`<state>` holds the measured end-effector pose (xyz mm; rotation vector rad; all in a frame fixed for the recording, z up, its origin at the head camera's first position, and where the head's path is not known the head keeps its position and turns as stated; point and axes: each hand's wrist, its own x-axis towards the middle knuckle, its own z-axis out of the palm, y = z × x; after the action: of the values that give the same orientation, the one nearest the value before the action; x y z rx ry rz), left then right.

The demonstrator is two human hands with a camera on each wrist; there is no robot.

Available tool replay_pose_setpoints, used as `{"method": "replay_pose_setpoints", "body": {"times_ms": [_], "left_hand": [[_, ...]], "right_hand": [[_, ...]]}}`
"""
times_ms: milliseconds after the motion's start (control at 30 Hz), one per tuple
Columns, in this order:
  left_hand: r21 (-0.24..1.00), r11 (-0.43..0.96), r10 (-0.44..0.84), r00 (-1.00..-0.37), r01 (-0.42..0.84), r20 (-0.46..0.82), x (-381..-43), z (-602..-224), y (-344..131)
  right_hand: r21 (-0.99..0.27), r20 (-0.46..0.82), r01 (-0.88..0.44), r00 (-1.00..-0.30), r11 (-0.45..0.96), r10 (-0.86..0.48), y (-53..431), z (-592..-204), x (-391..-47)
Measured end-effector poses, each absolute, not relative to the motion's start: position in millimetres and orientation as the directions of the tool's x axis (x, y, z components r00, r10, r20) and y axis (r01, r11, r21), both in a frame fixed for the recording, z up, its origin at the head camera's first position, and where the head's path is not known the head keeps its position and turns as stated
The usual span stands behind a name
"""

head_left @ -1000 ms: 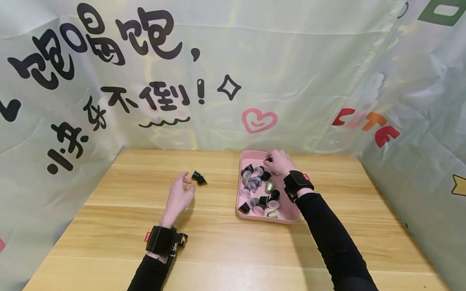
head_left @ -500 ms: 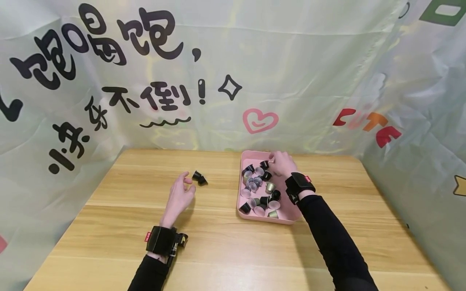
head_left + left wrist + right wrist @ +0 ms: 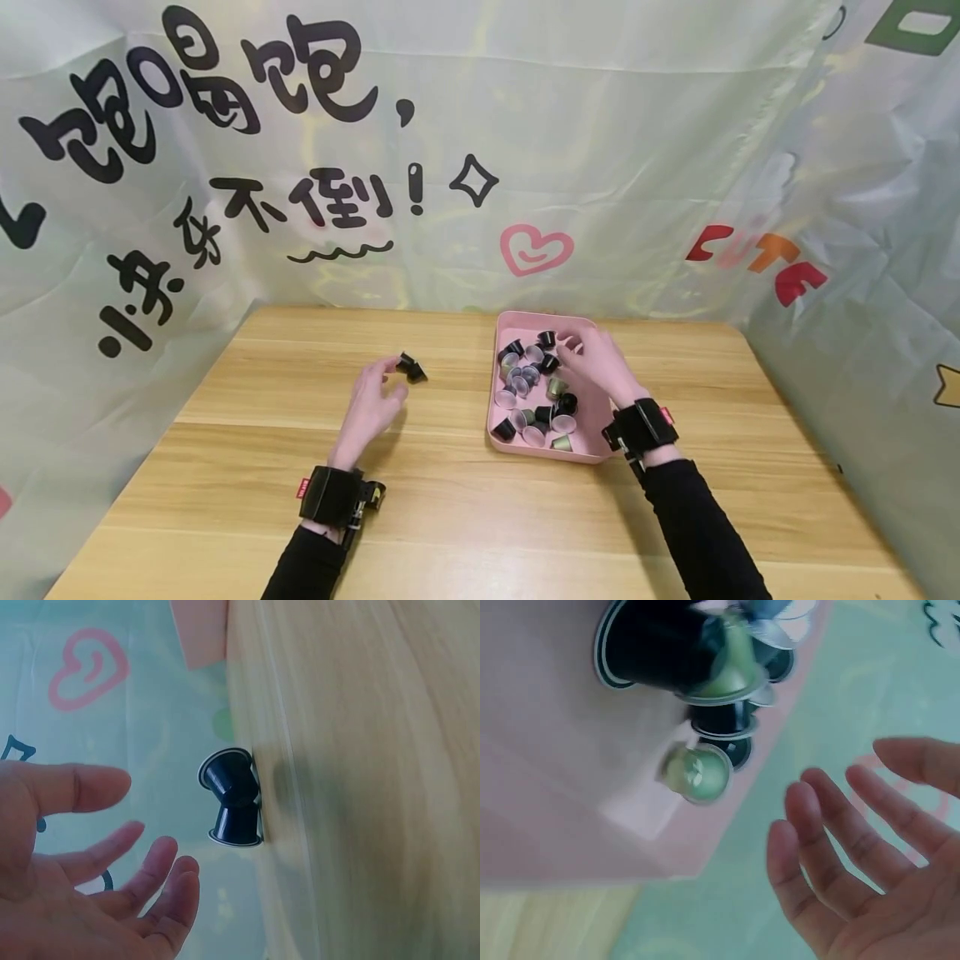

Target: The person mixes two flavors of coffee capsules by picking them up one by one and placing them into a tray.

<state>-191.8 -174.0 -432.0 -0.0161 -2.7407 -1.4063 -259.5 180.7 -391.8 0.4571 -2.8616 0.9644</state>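
Observation:
Two black coffee capsules [image 3: 410,367] lie touching each other on the table, just beyond the fingertips of my left hand [image 3: 367,404]. In the left wrist view the same black capsules [image 3: 237,824] are apart from the hand, whose thumb and fingers are spread loosely around nothing. Over the right side of a shallow pink tray [image 3: 595,417] hovers my right hand [image 3: 600,362], holding nothing. A black capsule [image 3: 547,339] lies in the tray just left of its fingertips. The right wrist view shows relaxed fingers and, nearby in the tray, a green capsule [image 3: 703,774].
Several black, green and silvery capsules lie jumbled inside the tray, some showing their pale lids [image 3: 534,436]. The wooden table [image 3: 465,517] extends in front and to both sides. A printed cloth backdrop [image 3: 637,167] stands behind the table and along its sides.
My right hand has let go of a black capsule at the tray's far end and drawn back to the right and nearer. The left hand has barely moved.

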Motion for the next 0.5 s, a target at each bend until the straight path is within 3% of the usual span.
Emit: {"method": "replay_pose_setpoints", "body": {"times_ms": [500], "left_hand": [[0.777, 0.616, 0.125, -0.99, 0.132, 0.069, -192, -435, -172]], "right_hand": [[-0.65, 0.223, -0.349, -0.937, 0.675, -0.27, 198, -402, -205]]}}
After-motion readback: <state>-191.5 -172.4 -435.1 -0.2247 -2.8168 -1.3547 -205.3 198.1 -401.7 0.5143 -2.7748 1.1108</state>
